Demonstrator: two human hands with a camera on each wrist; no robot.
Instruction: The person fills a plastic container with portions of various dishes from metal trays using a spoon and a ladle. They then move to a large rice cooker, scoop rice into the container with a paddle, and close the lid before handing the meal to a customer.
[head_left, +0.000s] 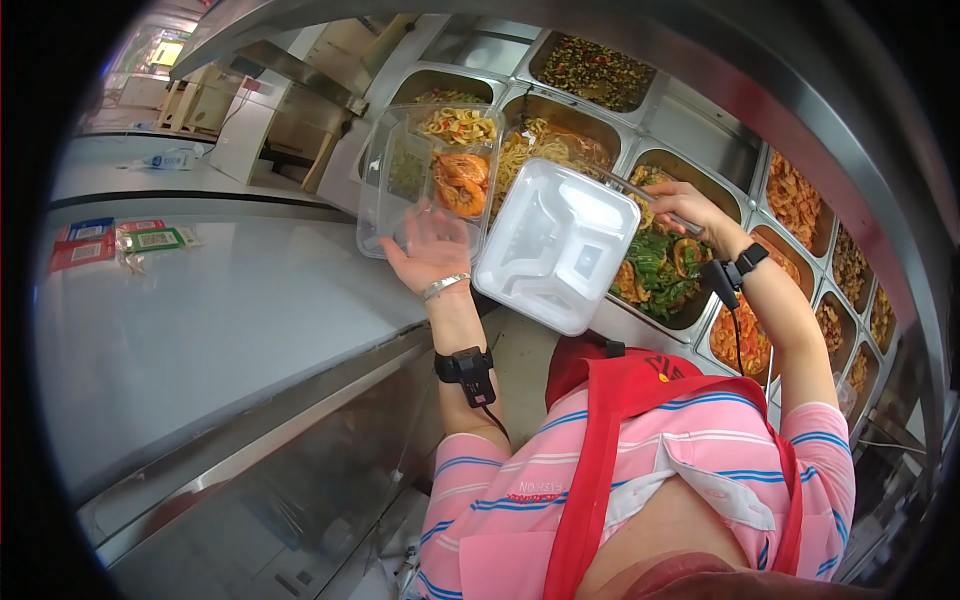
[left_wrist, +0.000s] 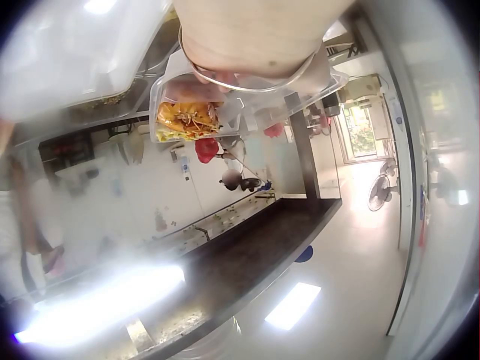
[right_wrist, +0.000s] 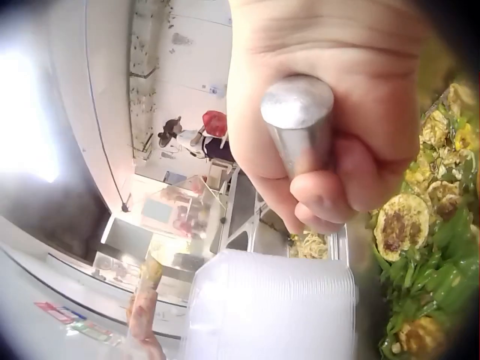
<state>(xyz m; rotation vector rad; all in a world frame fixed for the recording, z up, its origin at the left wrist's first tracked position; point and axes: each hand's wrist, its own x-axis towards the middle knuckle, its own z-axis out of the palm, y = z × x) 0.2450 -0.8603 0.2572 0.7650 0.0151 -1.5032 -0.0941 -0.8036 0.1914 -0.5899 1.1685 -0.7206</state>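
My left hand (head_left: 432, 248) is under a clear compartment container (head_left: 375, 205), palm up, its fingers seen through the plastic. Orange shrimp (head_left: 461, 184) and pale noodle-like food (head_left: 460, 125) lie in that container; the shrimp (left_wrist: 187, 118) also show in the left wrist view. A white compartment lid (head_left: 560, 245), with nothing on it, adjoins the container on the right. My right hand (head_left: 690, 212) grips the metal handle (head_left: 672, 213) of a utensil that reaches over the noodle tray (head_left: 545, 150). In the right wrist view the fingers curl round the handle (right_wrist: 298, 120); its far end is hard to make out.
Metal trays of food extend behind and to the right, including greens with egg slices (head_left: 665, 270) and a dark chopped dish (head_left: 590, 72). A grey counter (head_left: 230, 310) lies on the left, with small packets (head_left: 90, 245) and a bottle (head_left: 170, 159). A metal rail (head_left: 800, 100) arches above.
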